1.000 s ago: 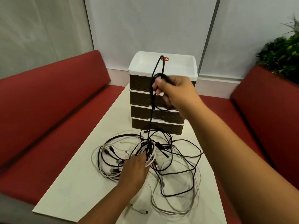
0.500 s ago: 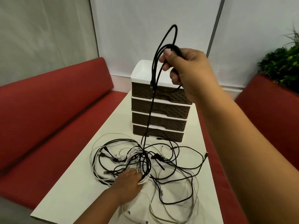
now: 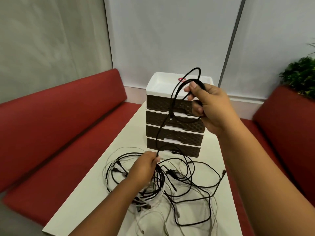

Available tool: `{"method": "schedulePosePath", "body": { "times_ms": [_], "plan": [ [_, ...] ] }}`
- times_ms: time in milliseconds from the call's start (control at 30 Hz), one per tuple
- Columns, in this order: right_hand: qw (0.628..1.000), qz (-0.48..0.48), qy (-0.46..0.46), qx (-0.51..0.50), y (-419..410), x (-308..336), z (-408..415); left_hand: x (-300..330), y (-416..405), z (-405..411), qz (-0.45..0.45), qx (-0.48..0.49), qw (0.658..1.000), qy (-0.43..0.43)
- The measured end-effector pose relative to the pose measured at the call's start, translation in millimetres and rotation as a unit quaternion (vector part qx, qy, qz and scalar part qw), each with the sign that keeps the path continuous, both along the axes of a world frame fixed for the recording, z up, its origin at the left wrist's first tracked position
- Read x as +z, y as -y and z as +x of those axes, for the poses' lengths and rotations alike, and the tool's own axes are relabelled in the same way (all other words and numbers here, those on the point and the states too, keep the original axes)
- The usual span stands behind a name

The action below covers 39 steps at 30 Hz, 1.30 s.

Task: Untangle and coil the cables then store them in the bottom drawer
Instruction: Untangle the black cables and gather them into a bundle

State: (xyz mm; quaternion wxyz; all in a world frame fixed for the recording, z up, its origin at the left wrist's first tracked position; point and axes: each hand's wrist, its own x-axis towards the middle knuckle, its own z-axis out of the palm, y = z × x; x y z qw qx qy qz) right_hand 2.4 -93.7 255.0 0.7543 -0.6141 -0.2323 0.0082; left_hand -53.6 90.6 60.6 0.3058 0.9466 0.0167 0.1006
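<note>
on the left runs the long red upholstered bench point(image 3: 56, 120), and beside it the white rectangular tabletop point(image 3: 88, 198) carries everything we work on. our left hand point(image 3: 144, 167) no longer presses flat on the tangled heap of black and white cables point(image 3: 179, 189); it has come up off the pile and now pinches the thin black braided cable point(image 3: 163, 128) between thumb and fingertips, just above the knot. from there the cable climbs taut in front of the four-drawer brown woven-pattern plastic organiser with a white top tray point(image 3: 173, 106). its bottom drawer point(image 3: 172, 149), where the coils must end up, looks closed as far as we can tell. further right, our right hand point(image 3: 209, 106) has dropped from its high point half a second ago and grips several gathered loops of the same black cable, fingers curled round them, one loop arching above the thumb. the move from holding the heap down to pinching the strand suggests we are feeding this cable out of the tangle into the coil. we judge one cable is partly coiled, its tail still caught in the heap, and the rest are untouched. at the far right stands a leafy green plant point(image 3: 301, 75) behind the second red seat point(image 3: 286, 126).
</note>
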Motion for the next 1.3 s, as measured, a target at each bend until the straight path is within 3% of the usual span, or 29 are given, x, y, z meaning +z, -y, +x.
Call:
{"method": "schedulePosePath", "body": {
  "times_ms": [167, 333, 433, 533, 600, 667, 733, 900, 1033, 1167, 1233, 1300],
  "plan": [
    [0.989, -0.137, -0.049, 0.016, 11, -60, 7, 55, -13, 12, -0.148, 0.030, 0.984, 0.094],
    [0.968, -0.214, -0.112, 0.062, -17, -124, -5, 89, -27, 35, -0.113, -0.013, 0.979, 0.168],
    [0.976, -0.198, -0.089, 0.016, -45, -134, -10, 105, -31, 38, -0.090, -0.056, 0.976, 0.191],
    [0.987, -0.129, -0.087, -0.040, -68, -130, -10, 111, -39, 41, -0.019, -0.063, 0.985, 0.161],
    [0.986, -0.141, -0.080, -0.036, -78, -126, -11, 108, -43, 42, -0.012, -0.077, 0.991, 0.109],
    [0.958, -0.282, -0.024, -0.047, -84, -130, -12, 100, -47, 42, -0.054, -0.091, 0.992, 0.071],
    [0.899, -0.430, 0.012, -0.084, -88, -141, -10, 89, -54, 40, -0.135, -0.093, 0.985, 0.057],
    [0.869, -0.479, -0.018, -0.123, -81, -170, -4, 83, -70, 38, -0.293, -0.067, 0.950, 0.088],
    [0.833, -0.533, -0.046, -0.142, -74, -187, -4, 96, -76, 41, -0.347, -0.059, 0.923, 0.156],
    [0.824, -0.538, -0.069, -0.162, -72, -197, -2, 113, -76, 42, -0.393, -0.075, 0.895, 0.199],
    [0.815, -0.549, -0.071, -0.172, -74, -197, 1, 122, -69, 38, -0.449, -0.097, 0.862, 0.212],
    [0.817, -0.541, -0.072, -0.185, -74, -194, 1, 131, -62, 35, -0.547, -0.130, 0.802, 0.202]
  ]
}}
